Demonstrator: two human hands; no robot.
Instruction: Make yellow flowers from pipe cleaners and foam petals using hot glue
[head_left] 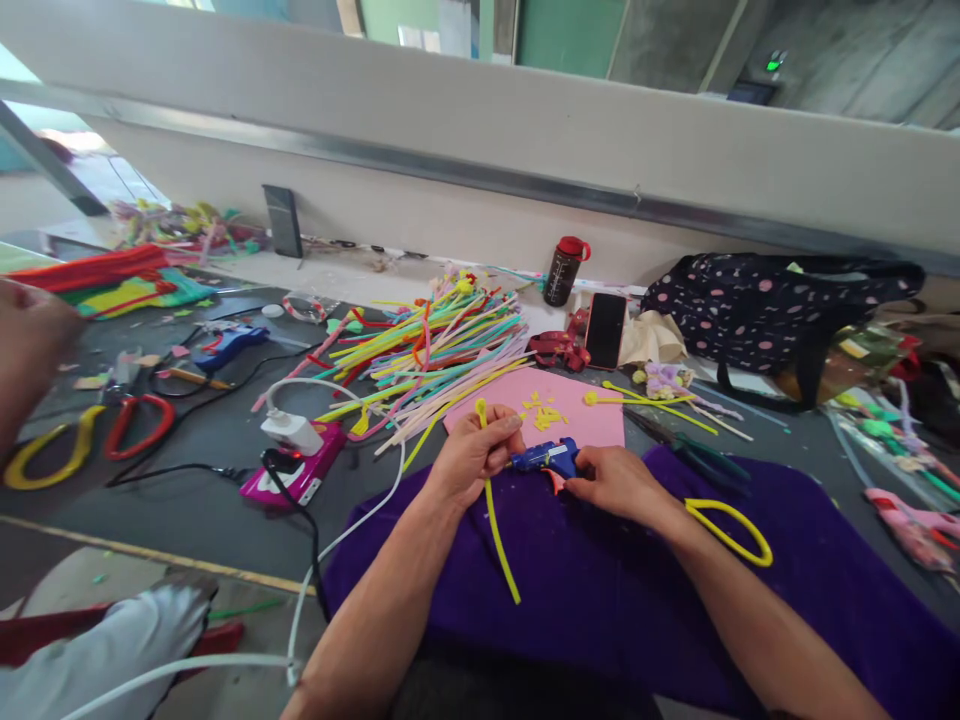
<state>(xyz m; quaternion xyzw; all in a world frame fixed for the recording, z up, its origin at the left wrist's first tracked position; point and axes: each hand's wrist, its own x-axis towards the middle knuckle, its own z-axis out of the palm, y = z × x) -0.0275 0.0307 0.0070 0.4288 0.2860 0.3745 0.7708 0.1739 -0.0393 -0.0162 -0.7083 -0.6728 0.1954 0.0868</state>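
My left hand [476, 455] is closed around a yellow pipe cleaner [501, 545]. A small rounded yellow tip sticks out above the fingers, and the long stem hangs below over the purple cloth [585, 610]. Close beside it, my right hand [619, 483] has its fingers on the back end of a blue glue gun [546, 457] with an orange trigger. The gun's nozzle points left, toward my left hand. Small cut yellow pieces [544, 413] lie just behind on a pink sheet [495, 395].
A heap of coloured pipe cleaners [442, 350] lies behind my hands. To the left are a magenta power strip [304, 480] with trailing cables, scissors [139, 425] and another blue glue gun [229, 343]. Pliers [697, 455], a phone [605, 330] and a bottle [564, 272] stand or lie rightward. Another person's hand [34, 350] shows at far left.
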